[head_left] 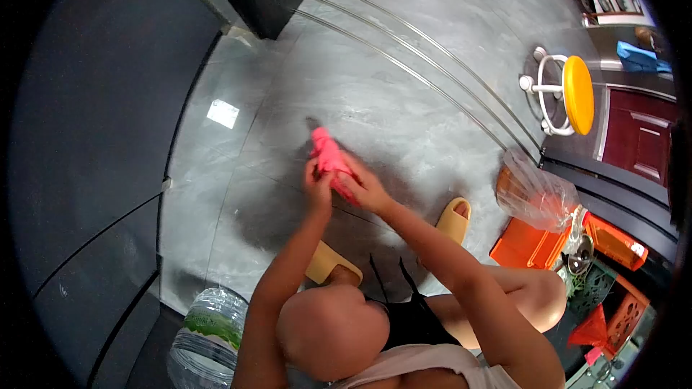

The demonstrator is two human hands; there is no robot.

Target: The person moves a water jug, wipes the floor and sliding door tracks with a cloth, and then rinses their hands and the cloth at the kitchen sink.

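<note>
A bunched pink cloth is held between both hands above the grey tiled floor. My left hand has its fingers closed on the cloth's left side. On the right side, my right hand grips the same cloth, and a little pink shows below the fingers. A small dark tip sticks out at the cloth's upper end; what it belongs to cannot be made out. The two hands are close together, in front of my bent knees.
Dark cabinet fronts line the left. A large clear plastic bottle stands lower left. At right are a yellow-topped stool, metal rails, a clear plastic bag and orange bins. A white paper lies on the floor.
</note>
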